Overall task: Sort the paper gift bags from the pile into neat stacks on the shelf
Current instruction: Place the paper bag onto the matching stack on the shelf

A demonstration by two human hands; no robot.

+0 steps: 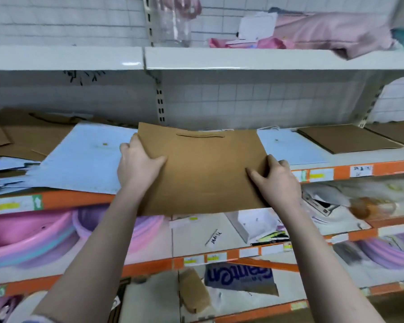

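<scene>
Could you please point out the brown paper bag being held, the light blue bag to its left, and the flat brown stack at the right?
brown paper bag (203, 173), head view, middle of its face.
light blue bag (84, 159), head view, its flat face.
flat brown stack (345, 137), head view, top sheet.

Pretty clearly a shop aisle: white metal shelving (219, 60) with slotted uprights (160, 106), orange price rails (350, 171) with little yellow and white labels (361, 170) stuck on, and stock like pink plastic basins (28, 238) on the shelf below.
</scene>
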